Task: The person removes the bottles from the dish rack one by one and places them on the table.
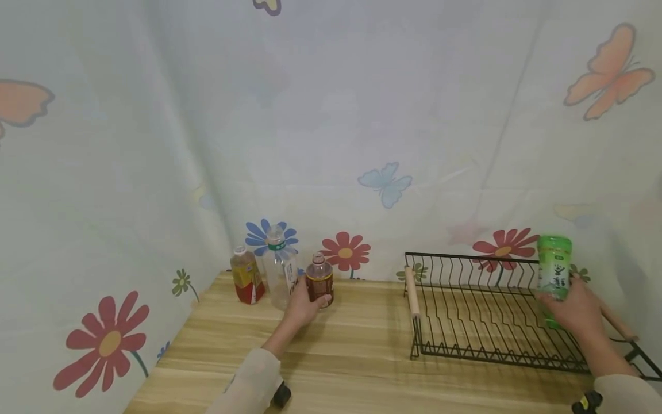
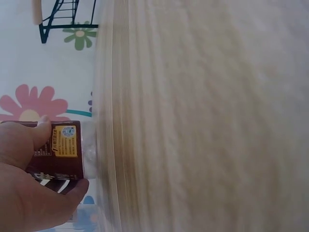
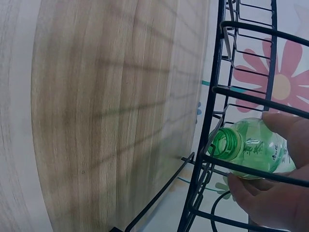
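Observation:
My left hand grips a small brown-labelled plastic bottle, which stands upright at the back of the table. In the left wrist view, thumb and fingers wrap its brown label. Over on the right, my right hand holds a green plastic bottle upside down at the right end of a black wire rack. The right wrist view shows the bottle's uncapped green neck pointing down among the rack's wires. Whether the neck touches the wires I cannot tell.
Left of the brown-labelled bottle stand a tall clear bottle and a yellow-and-red bottle. The rack has a wooden handle at its left end. Behind the wooden table hangs a curtain with flowers and butterflies.

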The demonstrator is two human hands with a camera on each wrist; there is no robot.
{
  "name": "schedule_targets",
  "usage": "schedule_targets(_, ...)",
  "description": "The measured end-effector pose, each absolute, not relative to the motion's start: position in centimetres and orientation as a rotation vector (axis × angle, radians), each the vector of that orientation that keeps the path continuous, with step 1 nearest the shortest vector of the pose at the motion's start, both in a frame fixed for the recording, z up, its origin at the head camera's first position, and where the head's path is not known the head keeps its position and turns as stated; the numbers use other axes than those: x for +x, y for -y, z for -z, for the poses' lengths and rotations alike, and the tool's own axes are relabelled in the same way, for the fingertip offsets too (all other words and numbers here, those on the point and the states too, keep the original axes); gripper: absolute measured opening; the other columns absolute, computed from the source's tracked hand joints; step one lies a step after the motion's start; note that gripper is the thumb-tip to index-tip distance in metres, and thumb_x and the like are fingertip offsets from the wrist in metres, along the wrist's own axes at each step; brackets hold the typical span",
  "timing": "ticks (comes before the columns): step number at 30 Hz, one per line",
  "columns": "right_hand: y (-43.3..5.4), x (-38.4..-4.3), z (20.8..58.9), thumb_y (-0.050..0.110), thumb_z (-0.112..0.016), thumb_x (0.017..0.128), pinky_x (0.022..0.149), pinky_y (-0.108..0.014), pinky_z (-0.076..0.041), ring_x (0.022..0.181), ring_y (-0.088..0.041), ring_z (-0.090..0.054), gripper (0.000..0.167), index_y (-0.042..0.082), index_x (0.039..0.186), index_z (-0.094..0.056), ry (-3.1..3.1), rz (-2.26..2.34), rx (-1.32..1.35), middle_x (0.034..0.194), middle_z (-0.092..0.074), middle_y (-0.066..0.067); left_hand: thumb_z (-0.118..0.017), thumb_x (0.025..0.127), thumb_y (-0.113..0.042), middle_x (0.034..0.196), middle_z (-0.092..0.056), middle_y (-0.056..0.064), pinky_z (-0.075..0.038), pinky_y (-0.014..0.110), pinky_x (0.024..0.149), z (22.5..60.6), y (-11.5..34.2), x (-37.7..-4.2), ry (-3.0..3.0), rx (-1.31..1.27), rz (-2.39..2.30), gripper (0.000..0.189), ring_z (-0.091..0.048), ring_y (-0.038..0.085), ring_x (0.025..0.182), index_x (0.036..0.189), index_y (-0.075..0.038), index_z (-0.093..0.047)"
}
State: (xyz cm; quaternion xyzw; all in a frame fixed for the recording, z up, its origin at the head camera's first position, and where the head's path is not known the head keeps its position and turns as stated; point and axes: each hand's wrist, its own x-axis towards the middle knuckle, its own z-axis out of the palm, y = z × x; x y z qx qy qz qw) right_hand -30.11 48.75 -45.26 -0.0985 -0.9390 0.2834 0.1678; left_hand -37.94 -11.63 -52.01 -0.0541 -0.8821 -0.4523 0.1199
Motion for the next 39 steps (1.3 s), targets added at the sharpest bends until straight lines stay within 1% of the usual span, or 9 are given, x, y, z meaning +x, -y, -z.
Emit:
schedule_targets(5,-48.7,-30.1,45.3,0.035,-0.069,0.102,0.056,-0.045,-0.053,0.079,-0.044,-0.062,0.074,-0.026,0.128,-0.035,2.703,-0.831,-0.328,0.103,-0.052,-0.042,-0.086,0.092,-0.023,0.145,-0.056,0.029,-0.044,0.062,0.113,52.1,11.6,-38.0,2.56,-0.155,1.328,0.081,-0.055,0.047,0.134,0.153,0.004,-0.039)
schedule_targets(8,-48.7,-30.0,45.3,0.036,-0.068,0.102,0.057,-0.046,-0.052,0.079,-0.044,-0.062,0.075,-0.026,0.127,-0.035,2.712,-0.833,-0.358,0.102,-0.053,-0.041,-0.086,0.092,-0.023,0.144,-0.057,0.029,-0.044,0.061,0.113,52.1,11.5,-38.0,2.566,-0.157,1.318,0.081,-0.055,0.047,0.134,0.153,0.003,-0.039)
schedule_targets(13,-48.5,-29.9,45.5,0.034,-0.068,0.101,0.057,-0.046,-0.052,0.079,-0.044,-0.061,0.072,-0.026,0.126,-0.036,2.72,-0.799,-0.376,0.102,-0.052,-0.041,-0.087,0.091,-0.024,0.145,-0.056,0.03,-0.045,0.062,0.112,52.0,11.7,-37.8,2.588,-0.109,1.353,0.084,-0.055,0.047,0.135,0.153,0.003,-0.039)
schedule_targets(18,-48.3,-30.1,45.6,0.033,-0.068,0.101,0.057,-0.046,-0.052,0.081,-0.046,-0.06,0.075,-0.027,0.13,-0.032,2.708,-0.807,-0.404,0.105,-0.049,-0.042,-0.09,0.088,-0.027,0.145,-0.058,0.027,-0.046,0.061,0.111,51.7,11.8,-38.4,2.601,-0.071,1.367,0.087,-0.056,0.045,0.134,0.154,0.0,-0.04)
schedule_targets(22,-48.5,-30.2,45.6,0.03,-0.069,0.101,0.057,-0.044,-0.054,0.082,-0.046,-0.062,0.074,-0.025,0.134,-0.032,2.691,-0.846,-0.407,0.108,-0.05,-0.043,-0.09,0.087,-0.03,0.15,-0.054,0.025,-0.045,0.06,0.113,51.1,11.7,-38.7,2.596,-0.094,1.392,0.094,-0.053,0.044,0.138,0.158,-0.003,-0.035)
schedule_targets(26,-48.7,-30.0,45.4,0.029,-0.07,0.101,0.058,-0.042,-0.054,0.082,-0.044,-0.066,0.068,-0.022,0.133,-0.038,2.667,-0.882,-0.376,0.111,-0.055,-0.043,-0.089,0.089,-0.031,0.155,-0.048,0.027,-0.044,0.062,0.114,49.8,11.5,-38.5,2.556,-0.121,1.466,0.101,-0.05,0.045,0.141,0.163,-0.002,-0.026)
schedule_targets(31,-48.4,-29.8,44.6,0.036,-0.068,0.102,0.06,-0.045,-0.054,0.087,-0.047,-0.065,0.077,-0.024,0.137,-0.035,2.677,-0.9,-0.379,0.114,-0.053,-0.043,-0.088,0.089,-0.035,0.156,-0.046,0.028,-0.044,0.063,0.113,48.0,11.3,-37.8,2.502,-0.144,1.481,0.106,-0.05,0.045,0.141,0.165,-0.002,-0.022)
schedule_targets(36,-47.7,-29.4,43.5,0.043,-0.064,0.104,0.069,-0.056,-0.055,0.101,-0.056,-0.06,0.088,-0.023,0.148,-0.025,2.703,-0.925,-0.406,0.124,-0.048,-0.045,-0.086,0.091,-0.035,0.155,-0.048,0.023,-0.045,0.059,0.114,46.8,11.2,-37.5,2.456,-0.218,1.417,0.101,-0.05,0.041,0.142,0.164,-0.002,-0.026)
schedule_targets(39,-47.0,-29.3,42.8,0.048,-0.063,0.105,0.069,-0.056,-0.055,0.102,-0.058,-0.058,0.095,-0.024,0.15,-0.02,2.708,-0.905,-0.373,0.125,-0.046,-0.046,-0.086,0.091,-0.032,0.157,-0.049,0.021,-0.044,0.056,0.116,46.0,11.1,-37.3,2.41,-0.259,1.387,0.097,-0.048,0.039,0.144,0.163,-0.001,-0.029)
